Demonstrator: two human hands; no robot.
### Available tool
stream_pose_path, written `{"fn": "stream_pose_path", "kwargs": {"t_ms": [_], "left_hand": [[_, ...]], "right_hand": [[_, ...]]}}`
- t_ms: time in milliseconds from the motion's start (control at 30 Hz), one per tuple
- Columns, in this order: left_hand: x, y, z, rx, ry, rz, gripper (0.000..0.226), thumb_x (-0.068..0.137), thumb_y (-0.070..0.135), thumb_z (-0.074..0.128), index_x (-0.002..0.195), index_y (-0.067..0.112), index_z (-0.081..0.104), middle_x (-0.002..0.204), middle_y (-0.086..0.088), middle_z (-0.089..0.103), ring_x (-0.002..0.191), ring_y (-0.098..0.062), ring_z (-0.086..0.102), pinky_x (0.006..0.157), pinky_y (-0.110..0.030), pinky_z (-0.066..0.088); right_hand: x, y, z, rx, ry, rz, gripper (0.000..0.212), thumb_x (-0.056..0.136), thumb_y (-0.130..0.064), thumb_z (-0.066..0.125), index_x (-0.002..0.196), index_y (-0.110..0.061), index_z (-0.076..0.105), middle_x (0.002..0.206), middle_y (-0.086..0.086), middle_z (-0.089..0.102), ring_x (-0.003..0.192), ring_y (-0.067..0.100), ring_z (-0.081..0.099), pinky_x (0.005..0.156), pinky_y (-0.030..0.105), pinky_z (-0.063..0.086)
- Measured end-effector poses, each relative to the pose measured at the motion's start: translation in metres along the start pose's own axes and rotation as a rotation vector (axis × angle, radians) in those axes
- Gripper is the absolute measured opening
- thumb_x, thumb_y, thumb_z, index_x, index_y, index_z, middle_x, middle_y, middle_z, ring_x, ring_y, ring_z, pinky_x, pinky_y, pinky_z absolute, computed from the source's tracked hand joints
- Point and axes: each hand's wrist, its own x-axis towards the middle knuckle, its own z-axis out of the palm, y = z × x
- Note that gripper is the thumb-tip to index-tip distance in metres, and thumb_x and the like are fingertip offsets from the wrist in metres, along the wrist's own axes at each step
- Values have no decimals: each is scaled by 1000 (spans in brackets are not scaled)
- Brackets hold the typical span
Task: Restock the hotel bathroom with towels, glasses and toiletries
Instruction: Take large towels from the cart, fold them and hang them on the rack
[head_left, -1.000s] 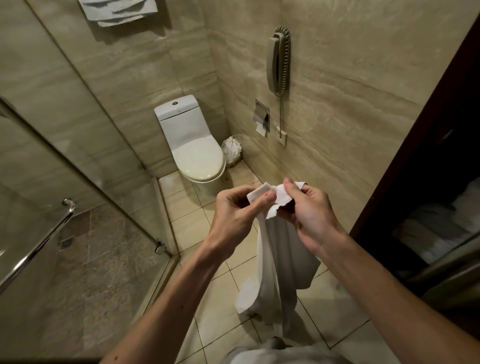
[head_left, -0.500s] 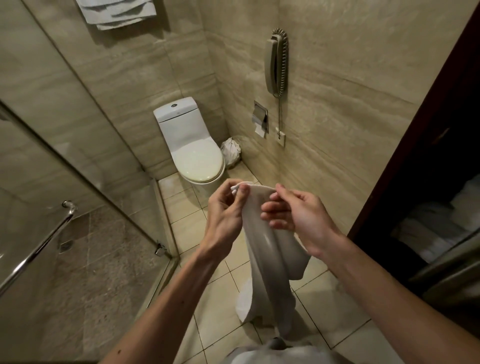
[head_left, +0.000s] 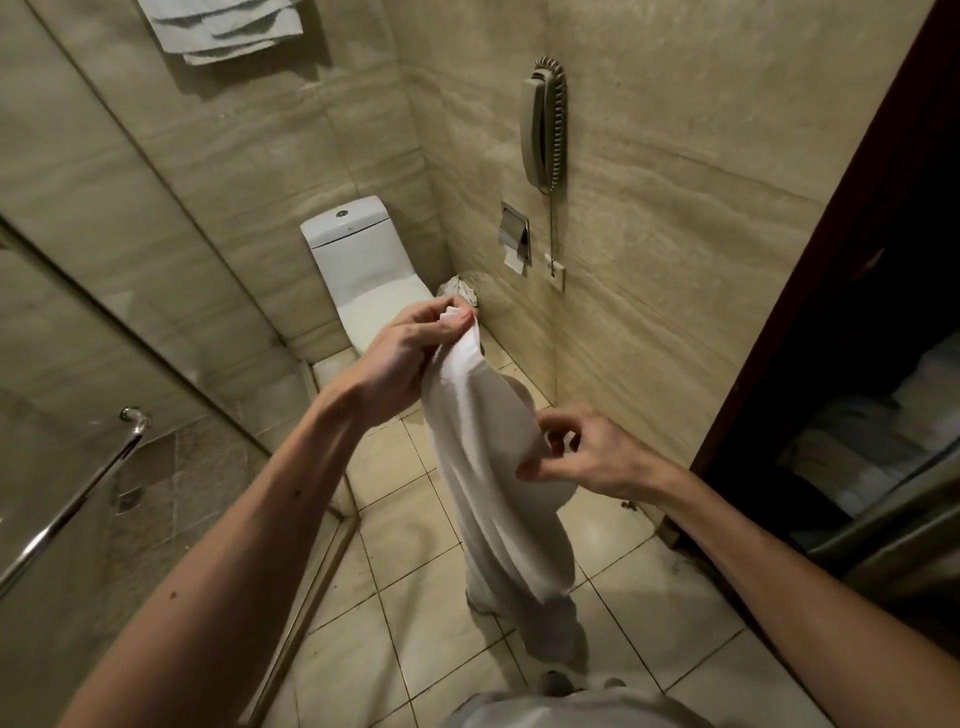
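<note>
The left hand (head_left: 410, 353) pinches the top corner of a white cloth (head_left: 498, 467) between thumb and fingertips, and the cloth hangs down from that grip toward the tiled floor (head_left: 415, 623). The right hand (head_left: 587, 457), lower and just right of the left, nips the cloth's side edge with thumb and curled fingers. Beyond the left hand stands a toilet (head_left: 358, 265); folded towels (head_left: 228, 26) hang high above it.
</note>
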Motion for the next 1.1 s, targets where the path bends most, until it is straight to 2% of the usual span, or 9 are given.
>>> {"fn": "stream_pose_path", "kwargs": {"t_ms": [167,300,400,567,633,833,900,1000,1100], "left_hand": [[0,10,-15,7,37,33,10,88,19,56,82,10,54,70,-1,57,63,-11,50,58,-20,42],[2,10,-29,15,66,61,11,91,15,55,81,10,56,70,2,58,61,-8,53,58,-17,45],[3,10,-44,67,160,73,18,98,8,51,81,11,55,65,6,54,58,-5,51,55,-15,44],[2,7,-81,123,359,125,28,99,5,51,74,17,56,66,8,47,59,-4,44,56,-17,37],[1,5,-93,99,451,124,34,99,8,52,68,21,60,67,5,47,60,-7,45,55,-20,38],[-2,-13,-112,183,684,113,30,101,13,53,72,20,55,58,12,46,55,-4,41,51,-21,34],[-4,-23,-117,197,729,91,29,101,16,54,72,21,56,60,10,45,58,-6,39,54,-25,31],[-8,-31,-122,186,764,75,31,102,17,52,72,20,55,53,16,46,54,-3,39,52,-22,31],[-11,-31,-125,194,772,74,30,102,17,52,72,20,56,52,17,46,56,-4,38,55,-24,30]], "right_hand": [[-10,28,15,-277,-248,326,29,86,-32,71,105,-12,64,82,-5,65,63,5,62,61,25,53],[-8,65,22,-497,-291,451,43,88,-33,67,126,-15,57,119,7,65,103,22,63,88,34,52],[-5,72,7,-476,-196,461,43,93,-24,64,134,-20,52,127,4,62,109,21,60,87,29,48],[4,68,-39,-560,27,325,3,98,-29,55,97,-30,52,98,-4,61,85,15,57,66,31,41],[6,56,-56,-571,31,246,18,98,-30,57,79,-32,54,80,-11,58,73,8,53,61,27,37],[-6,17,-68,-315,-462,359,22,100,-27,55,82,-24,68,79,-10,60,80,7,59,76,32,52],[-8,16,-63,-197,-513,379,28,99,-24,56,76,-28,71,75,-15,64,81,5,63,79,32,53],[-4,18,-60,-142,-306,308,33,96,-21,62,64,-21,70,62,-10,57,62,7,55,66,27,48],[7,25,-62,-484,-9,164,38,87,-27,62,51,-17,54,53,-1,46,50,15,38,52,37,34]]}}
